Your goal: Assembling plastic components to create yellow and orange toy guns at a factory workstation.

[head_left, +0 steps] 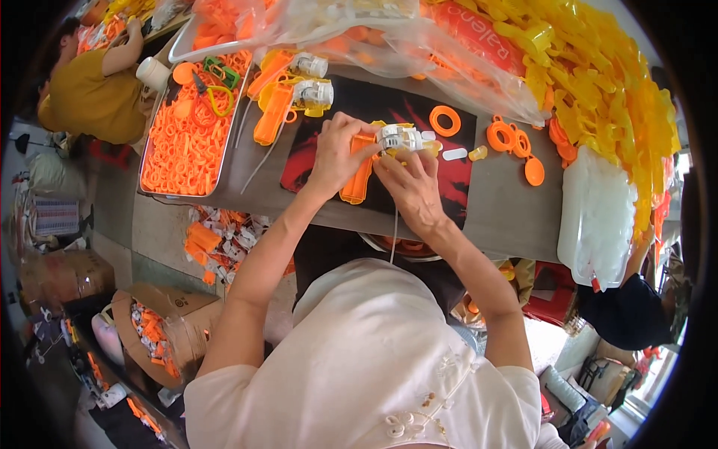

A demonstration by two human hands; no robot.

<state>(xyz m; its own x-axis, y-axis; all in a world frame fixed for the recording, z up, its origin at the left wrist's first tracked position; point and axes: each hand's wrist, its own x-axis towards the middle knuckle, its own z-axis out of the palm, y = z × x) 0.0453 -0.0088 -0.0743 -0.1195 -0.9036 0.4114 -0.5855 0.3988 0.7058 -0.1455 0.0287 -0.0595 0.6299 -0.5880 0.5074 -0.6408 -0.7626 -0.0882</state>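
Observation:
An orange and yellow plastic toy body (357, 179), shaped like a toy gun, lies on the dark patterned mat in front of me. Set in its upper part is a clear and white mechanism (400, 138). My left hand (335, 157) grips the body's left side, thumb reaching toward the mechanism. From the right, my right hand (413, 188) closes its bent fingers on the mechanism's lower edge; its fingertips are partly hidden. A thin pale wire (395, 236) hangs below the hands. To their right lie an orange ring (445, 120), a white oval piece (454, 154) and a small yellow cap (477, 153).
Similar toy bodies (275, 112) lie left of the mat. A metal tray (176, 196) holds orange parts and yellow-handled cutters (221, 101). Clear bags (329, 30), yellow parts (591, 82) and a translucent bag (594, 217) line the back and right. Another person (93, 93) works far left.

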